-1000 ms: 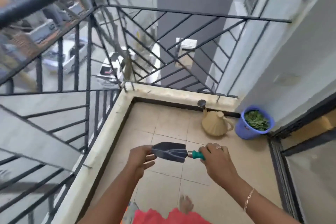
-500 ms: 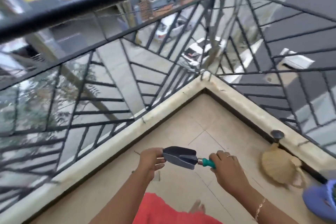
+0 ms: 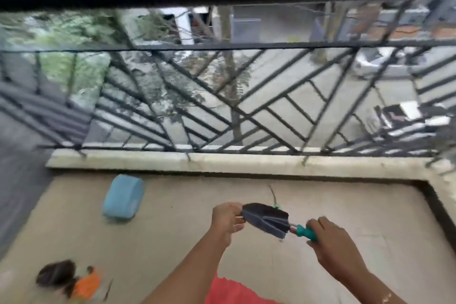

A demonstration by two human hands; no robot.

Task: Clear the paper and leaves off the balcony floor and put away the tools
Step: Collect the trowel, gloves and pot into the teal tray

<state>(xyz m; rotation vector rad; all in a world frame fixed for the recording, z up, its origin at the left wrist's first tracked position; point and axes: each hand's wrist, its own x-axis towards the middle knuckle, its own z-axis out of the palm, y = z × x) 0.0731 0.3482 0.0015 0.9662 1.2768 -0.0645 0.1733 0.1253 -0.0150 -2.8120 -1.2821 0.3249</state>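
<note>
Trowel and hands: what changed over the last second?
The view swung left: the watering can and bucket left it, and a blue tub came in. The left hand still grips the trowel blade, the right hand its handle.

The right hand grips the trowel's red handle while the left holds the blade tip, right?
Not quite. The head view shows the handle is teal, not red. The right hand does grip it, and the left hand holds the blade tip of the trowel.
</note>
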